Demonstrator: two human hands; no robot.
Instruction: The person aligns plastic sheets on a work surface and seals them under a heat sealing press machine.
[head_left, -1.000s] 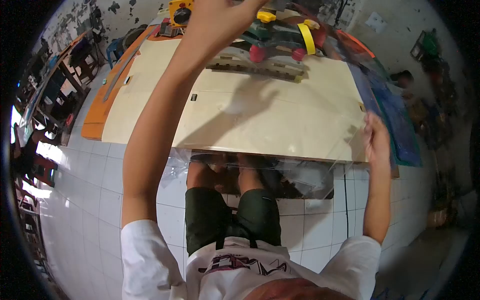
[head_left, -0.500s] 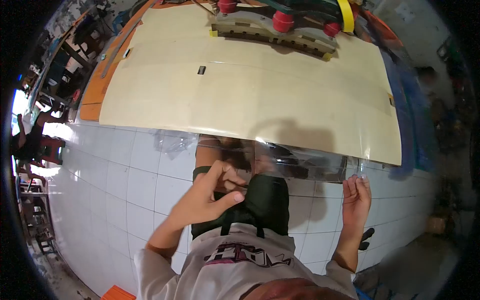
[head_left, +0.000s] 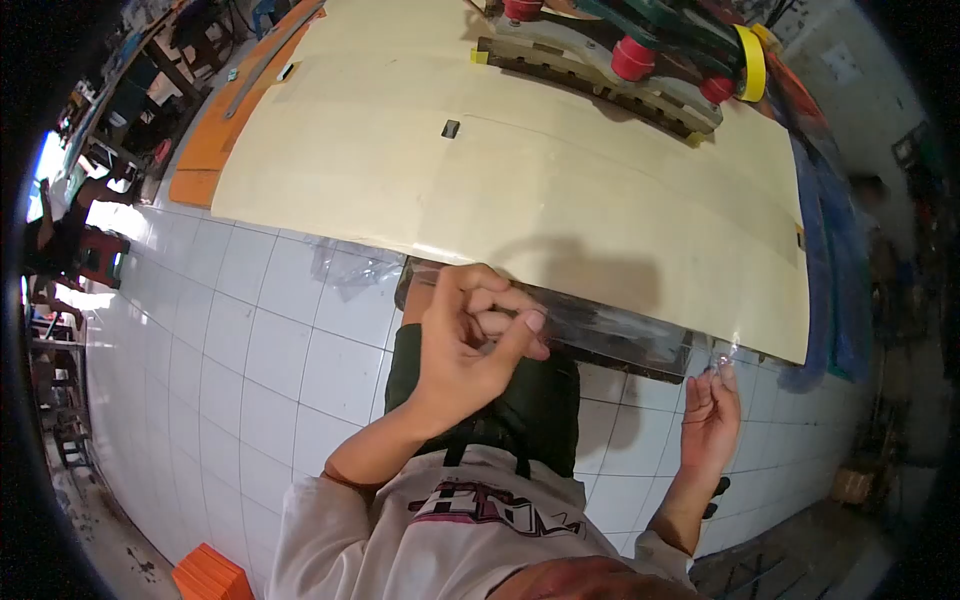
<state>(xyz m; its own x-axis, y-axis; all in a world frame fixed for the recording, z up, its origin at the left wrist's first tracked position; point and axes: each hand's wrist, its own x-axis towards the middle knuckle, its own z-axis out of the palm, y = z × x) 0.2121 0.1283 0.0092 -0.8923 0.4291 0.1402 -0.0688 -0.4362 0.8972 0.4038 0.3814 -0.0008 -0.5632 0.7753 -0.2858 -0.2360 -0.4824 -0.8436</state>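
A cream sheet [head_left: 560,200] covers the table, and clear plastic film [head_left: 620,330] hangs past its front edge. My left hand [head_left: 480,330] is raised over my lap by that edge, fingers curled with the thumb close to them; whatever it may hold is too small to make out. At the front right corner my right hand [head_left: 712,400] pinches the clear film between thumb and fingertips. Toward the back of the sheet is a green machine [head_left: 670,35] with red knobs and a long notched metal bar [head_left: 590,90].
A metal ruler [head_left: 265,65] lies on the orange tabletop [head_left: 200,165] at the left. Blue plastic [head_left: 825,240] hangs at the right side. An orange object [head_left: 212,573] is on the floor at lower left. Part of a person [head_left: 60,225] shows at far left.
My left hand has come down from the machine to the table's front edge. My right hand has moved down and toward me, with the film. The view has tilted downward.
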